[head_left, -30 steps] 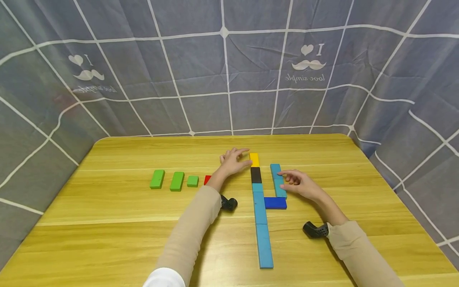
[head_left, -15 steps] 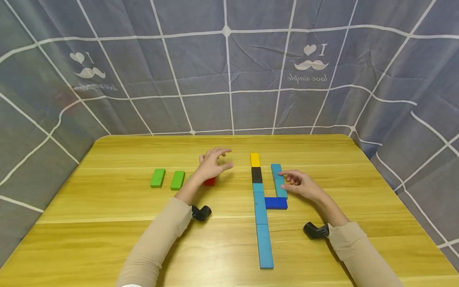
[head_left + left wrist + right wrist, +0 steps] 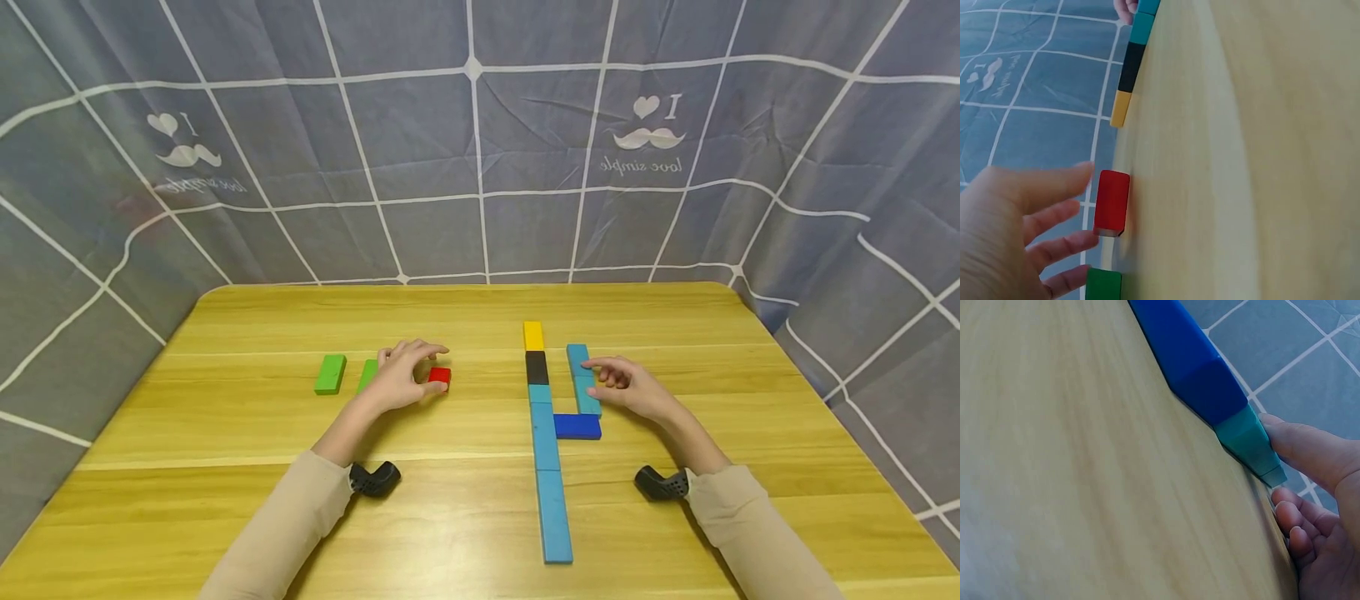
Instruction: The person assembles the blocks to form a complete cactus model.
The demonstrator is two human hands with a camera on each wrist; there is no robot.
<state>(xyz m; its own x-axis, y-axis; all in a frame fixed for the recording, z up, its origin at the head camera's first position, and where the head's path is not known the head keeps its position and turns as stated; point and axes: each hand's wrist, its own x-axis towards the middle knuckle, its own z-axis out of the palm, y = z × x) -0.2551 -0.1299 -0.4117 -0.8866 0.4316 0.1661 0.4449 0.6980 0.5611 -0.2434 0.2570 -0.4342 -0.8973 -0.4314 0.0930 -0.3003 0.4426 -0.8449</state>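
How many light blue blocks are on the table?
5: three light blue blocks in line on the near side of the black block, two more beside the right hand. No others show.

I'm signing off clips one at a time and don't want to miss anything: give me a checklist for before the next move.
1. Red block within the left hand's reach: ok.
2. Left hand's fingers touching the red block: cannot tell.
3. Yellow block in line with the black block: ok.
4. Dark blue block against the end of the light blue pair: ok.
5. Right hand clear of that pair: not ok; its fingertips are right at the edge.
6. Green block nearest the left hand fully visible: not ok; partly hidden.
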